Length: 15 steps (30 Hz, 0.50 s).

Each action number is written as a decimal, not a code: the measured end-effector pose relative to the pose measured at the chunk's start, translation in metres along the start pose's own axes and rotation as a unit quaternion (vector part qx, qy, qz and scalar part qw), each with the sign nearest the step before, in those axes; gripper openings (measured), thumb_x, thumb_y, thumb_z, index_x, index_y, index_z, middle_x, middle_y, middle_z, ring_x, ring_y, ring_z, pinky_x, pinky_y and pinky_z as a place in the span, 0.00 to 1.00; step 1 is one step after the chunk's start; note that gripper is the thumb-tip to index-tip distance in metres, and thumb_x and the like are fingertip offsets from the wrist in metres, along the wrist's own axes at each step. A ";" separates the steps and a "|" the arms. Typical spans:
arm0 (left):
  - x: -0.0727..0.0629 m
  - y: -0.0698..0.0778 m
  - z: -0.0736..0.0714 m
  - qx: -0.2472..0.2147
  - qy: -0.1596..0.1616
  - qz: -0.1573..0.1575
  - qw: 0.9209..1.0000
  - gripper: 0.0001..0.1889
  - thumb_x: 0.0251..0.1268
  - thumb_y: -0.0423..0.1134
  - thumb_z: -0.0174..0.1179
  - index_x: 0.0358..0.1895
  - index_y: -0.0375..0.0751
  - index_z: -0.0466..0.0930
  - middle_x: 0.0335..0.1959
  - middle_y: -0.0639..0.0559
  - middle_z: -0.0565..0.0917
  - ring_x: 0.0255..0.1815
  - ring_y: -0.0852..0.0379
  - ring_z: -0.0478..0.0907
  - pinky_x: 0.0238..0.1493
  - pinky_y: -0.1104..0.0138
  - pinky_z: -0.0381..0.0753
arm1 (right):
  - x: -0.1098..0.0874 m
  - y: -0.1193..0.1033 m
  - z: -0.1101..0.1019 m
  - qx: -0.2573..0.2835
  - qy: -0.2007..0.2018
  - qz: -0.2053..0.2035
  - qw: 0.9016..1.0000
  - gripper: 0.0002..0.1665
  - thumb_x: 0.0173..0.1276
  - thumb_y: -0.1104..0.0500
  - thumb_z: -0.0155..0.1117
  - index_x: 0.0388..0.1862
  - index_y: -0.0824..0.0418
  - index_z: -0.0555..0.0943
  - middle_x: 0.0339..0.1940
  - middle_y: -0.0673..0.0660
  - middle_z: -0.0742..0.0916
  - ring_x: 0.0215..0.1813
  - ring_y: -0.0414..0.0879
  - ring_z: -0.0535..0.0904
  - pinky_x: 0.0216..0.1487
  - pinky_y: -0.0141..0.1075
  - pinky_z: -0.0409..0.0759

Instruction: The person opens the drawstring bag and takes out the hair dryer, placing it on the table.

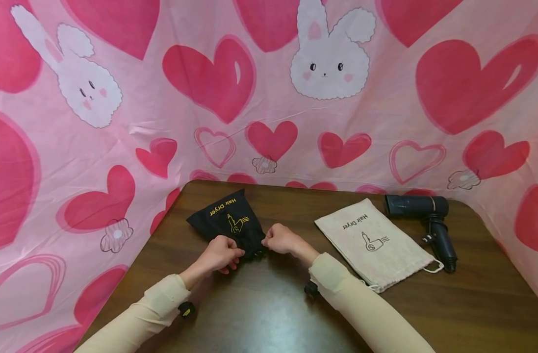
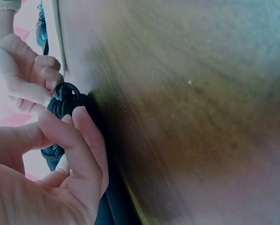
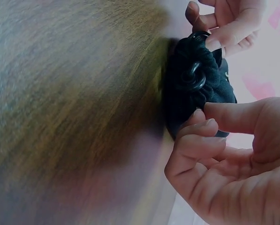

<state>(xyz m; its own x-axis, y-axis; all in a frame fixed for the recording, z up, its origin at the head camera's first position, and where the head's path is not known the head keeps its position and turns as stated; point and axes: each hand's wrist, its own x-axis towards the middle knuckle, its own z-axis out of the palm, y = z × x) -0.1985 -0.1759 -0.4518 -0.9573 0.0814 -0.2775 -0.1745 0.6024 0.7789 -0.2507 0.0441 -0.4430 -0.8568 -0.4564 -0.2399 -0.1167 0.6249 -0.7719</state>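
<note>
A black drawstring pouch [image 1: 226, 215] with yellow "Hair Dryer" lettering lies on the table at centre left, its mouth bunched toward me. My left hand [image 1: 222, 252] pinches one side of the gathered mouth between thumb and fingers. At the other side my right hand [image 1: 284, 239] pinches the cloth, thumb against curled fingertips. Black cord loops [image 3: 193, 77] stick out from the puckered opening in the right wrist view. The left wrist view shows the same cord [image 2: 67, 93] between the two hands.
A cream drawstring pouch [image 1: 374, 250] with a dryer drawing lies flat to the right, its white cord at the near end. Beyond it rests a black hair dryer [image 1: 441, 235]. Pink heart-and-bunny cloth [image 1: 277, 108] hangs behind and beside the wooden table [image 1: 260, 314].
</note>
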 end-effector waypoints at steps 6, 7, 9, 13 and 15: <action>-0.001 -0.001 0.002 0.001 0.012 -0.002 1.000 0.12 0.71 0.37 0.69 0.27 0.36 0.85 0.22 0.48 0.83 0.23 0.53 0.83 0.22 0.61 0.84 | -0.003 -0.001 0.000 0.006 0.006 0.005 1.000 0.20 0.77 0.61 0.65 0.27 0.75 0.83 0.15 0.50 0.73 0.19 0.42 0.68 0.23 0.33 0.66; -0.001 -0.002 0.002 0.002 0.012 -0.004 1.000 0.12 0.71 0.37 0.69 0.27 0.36 0.85 0.22 0.48 0.83 0.23 0.53 0.83 0.23 0.61 0.84 | -0.003 0.000 0.000 0.006 0.006 0.004 1.000 0.19 0.77 0.61 0.65 0.27 0.74 0.83 0.15 0.50 0.73 0.19 0.42 0.68 0.23 0.33 0.66; -0.002 -0.002 0.002 0.003 0.012 -0.007 1.000 0.12 0.71 0.37 0.69 0.27 0.36 0.85 0.22 0.48 0.83 0.23 0.53 0.83 0.23 0.61 0.84 | -0.002 0.001 0.001 0.009 0.004 0.006 1.000 0.19 0.77 0.61 0.65 0.27 0.74 0.83 0.15 0.50 0.73 0.19 0.43 0.68 0.23 0.33 0.66; -0.004 -0.004 0.002 0.004 0.013 -0.009 1.000 0.13 0.71 0.37 0.68 0.27 0.36 0.85 0.22 0.48 0.82 0.23 0.53 0.83 0.23 0.61 0.84 | 0.000 0.005 0.001 0.010 0.004 0.004 1.000 0.21 0.77 0.61 0.65 0.25 0.73 0.82 0.14 0.49 0.72 0.19 0.42 0.67 0.23 0.33 0.65; -0.004 -0.005 0.002 0.003 0.014 -0.009 1.000 0.13 0.71 0.37 0.68 0.27 0.36 0.84 0.22 0.48 0.82 0.23 0.53 0.83 0.23 0.61 0.84 | 0.000 0.006 0.002 0.015 0.003 0.004 1.000 0.22 0.77 0.61 0.65 0.23 0.73 0.80 0.14 0.49 0.71 0.18 0.42 0.66 0.22 0.33 0.64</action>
<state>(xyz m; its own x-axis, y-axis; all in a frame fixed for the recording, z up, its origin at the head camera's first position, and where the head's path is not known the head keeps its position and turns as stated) -0.1932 -0.1773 -0.4554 -0.9603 0.0483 -0.2746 -0.1896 0.6089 0.7703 -0.2508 0.0463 -0.4485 -0.8606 -0.4478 -0.2428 -0.0953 0.6098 -0.7868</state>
